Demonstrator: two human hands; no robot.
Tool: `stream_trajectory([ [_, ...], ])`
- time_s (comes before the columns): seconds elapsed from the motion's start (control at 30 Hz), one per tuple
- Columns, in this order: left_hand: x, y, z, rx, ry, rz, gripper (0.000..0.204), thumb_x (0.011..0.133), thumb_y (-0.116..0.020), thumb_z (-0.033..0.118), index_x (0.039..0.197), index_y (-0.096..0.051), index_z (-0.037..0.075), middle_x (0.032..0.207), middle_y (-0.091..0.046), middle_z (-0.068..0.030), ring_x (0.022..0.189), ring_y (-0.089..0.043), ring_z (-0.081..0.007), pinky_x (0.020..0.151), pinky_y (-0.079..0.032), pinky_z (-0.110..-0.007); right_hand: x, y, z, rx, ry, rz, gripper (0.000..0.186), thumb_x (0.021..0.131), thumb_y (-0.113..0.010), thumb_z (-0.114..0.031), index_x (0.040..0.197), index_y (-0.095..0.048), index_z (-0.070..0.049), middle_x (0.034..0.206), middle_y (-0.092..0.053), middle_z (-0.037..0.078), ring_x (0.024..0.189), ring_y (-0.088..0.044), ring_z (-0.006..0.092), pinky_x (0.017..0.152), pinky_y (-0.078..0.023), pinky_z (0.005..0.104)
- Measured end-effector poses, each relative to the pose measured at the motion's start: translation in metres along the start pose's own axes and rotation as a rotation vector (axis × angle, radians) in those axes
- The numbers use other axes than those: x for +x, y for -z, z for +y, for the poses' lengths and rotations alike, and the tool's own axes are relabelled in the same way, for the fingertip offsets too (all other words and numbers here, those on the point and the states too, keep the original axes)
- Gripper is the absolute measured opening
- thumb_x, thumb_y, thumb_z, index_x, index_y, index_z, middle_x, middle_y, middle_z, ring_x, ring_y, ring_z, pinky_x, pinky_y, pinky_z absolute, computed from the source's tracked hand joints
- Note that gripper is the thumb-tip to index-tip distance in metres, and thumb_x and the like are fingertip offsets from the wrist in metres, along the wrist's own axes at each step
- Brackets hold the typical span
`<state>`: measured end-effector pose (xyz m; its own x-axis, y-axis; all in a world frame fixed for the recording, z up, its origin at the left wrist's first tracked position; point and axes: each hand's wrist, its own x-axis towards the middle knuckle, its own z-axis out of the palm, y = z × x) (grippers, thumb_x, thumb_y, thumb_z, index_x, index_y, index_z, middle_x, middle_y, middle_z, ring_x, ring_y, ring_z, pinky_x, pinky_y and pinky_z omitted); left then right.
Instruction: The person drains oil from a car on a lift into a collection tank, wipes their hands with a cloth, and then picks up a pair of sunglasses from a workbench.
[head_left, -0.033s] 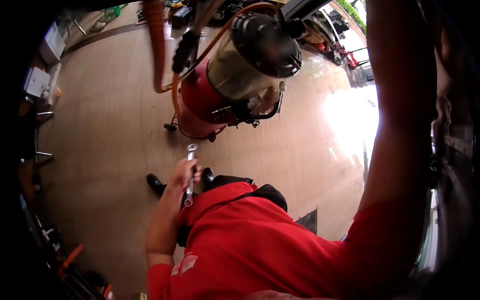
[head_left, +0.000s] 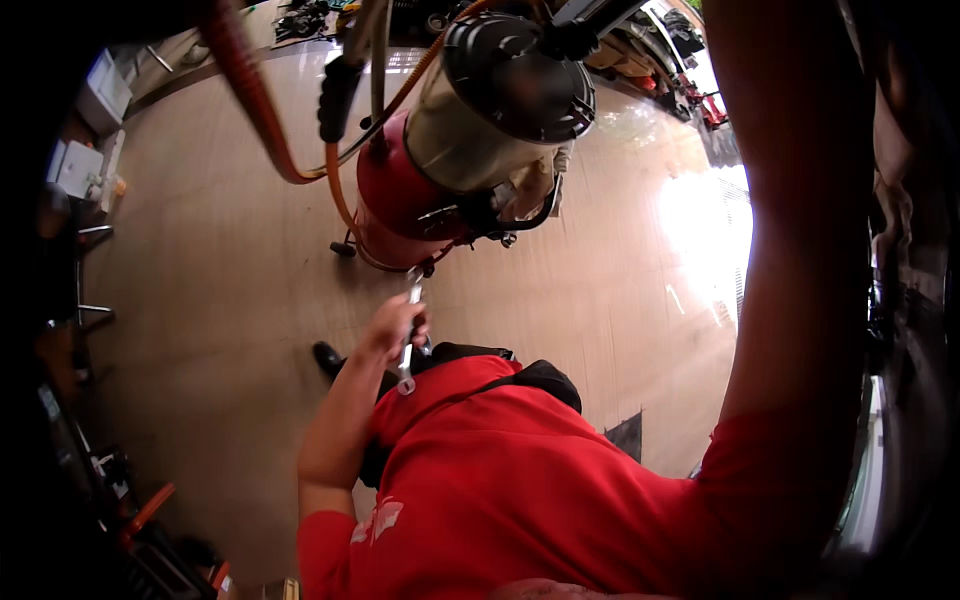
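My left hand (head_left: 398, 325) is wrapped round a silver combination wrench (head_left: 408, 360), held upright in front of my body. Just beyond it stands a red wheeled tank (head_left: 395, 180) with a translucent container (head_left: 455, 150) under a black round lid (head_left: 480, 70). An orange coiled hose (head_left: 270, 130), a thinner orange hose (head_left: 337, 200) and a black grip (head_left: 335, 100) hang at its left side. My right arm reaches up along the right past the top edge, so my right hand is out of sight.
A white cabinet (head_left: 100, 90) and metal-legged items line the left. Dark tools and parts (head_left: 300, 20) lie along the back, with more clutter (head_left: 650, 75) behind the tank on the right. Orange-handled equipment (head_left: 150, 515) sits at the lower left. Bright glare covers the floor (head_left: 220, 280) at the right.
My left hand has moved up and to the right with the wrench. The orange coiled hose and black grip appear farther left, and the tank sits slightly higher and left in the picture.
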<state>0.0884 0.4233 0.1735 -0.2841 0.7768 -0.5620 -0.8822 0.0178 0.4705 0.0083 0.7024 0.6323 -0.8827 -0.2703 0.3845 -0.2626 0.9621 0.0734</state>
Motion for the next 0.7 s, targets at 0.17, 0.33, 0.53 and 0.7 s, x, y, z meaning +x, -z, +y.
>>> stream_trajectory([
  [0.17,0.107,-0.08,0.02,0.14,-0.042,0.004,0.012,0.082,-0.044,0.0,0.094,-0.045,0.001,0.078,-0.051,-0.0107,0.06,-0.051,-0.0166,0.047,-0.045,-0.031,-0.01,-0.009,0.029,0.068,0.039,0.037,0.01,0.079,-0.058,-0.011,0.084,-0.066,-0.006,0.082,-0.063,0.01,0.075,-0.06,0.023,0.068,-0.049,0.0338],
  [0.33,0.191,-0.089,0.036,0.341,-0.02,-0.026,0.017,0.081,-0.045,0.0,0.097,-0.051,-0.003,0.084,-0.054,-0.0122,0.065,-0.055,-0.0198,0.053,-0.051,-0.032,0.0,-0.016,0.045,0.139,0.091,0.047,0.012,0.079,-0.058,-0.013,0.083,-0.067,-0.006,0.083,-0.063,0.011,0.077,-0.061,0.0243,0.069,-0.049,0.0344],
  [0.53,0.228,-0.111,0.046,0.496,-0.08,0.139,0.019,0.075,-0.045,-0.004,0.083,-0.062,-0.002,0.07,-0.06,-0.0108,0.056,-0.058,-0.0196,0.047,-0.047,-0.033,0.004,-0.022,0.07,0.195,0.143,0.056,0.014,0.079,-0.058,-0.015,0.082,-0.068,-0.006,0.084,-0.064,0.012,0.078,-0.062,0.0258,0.07,-0.05,0.0351],
  [0.7,0.254,-0.106,0.033,0.827,-0.27,0.374,0.022,0.076,-0.046,0.005,0.079,-0.064,-0.006,0.072,-0.064,-0.0204,0.063,-0.063,-0.0284,0.058,-0.05,-0.04,0.024,-0.029,0.085,0.265,0.225,0.092,0.016,0.078,-0.058,-0.017,0.082,-0.069,-0.006,0.085,-0.065,0.012,0.08,-0.063,0.027,0.071,-0.05,0.0357],
])
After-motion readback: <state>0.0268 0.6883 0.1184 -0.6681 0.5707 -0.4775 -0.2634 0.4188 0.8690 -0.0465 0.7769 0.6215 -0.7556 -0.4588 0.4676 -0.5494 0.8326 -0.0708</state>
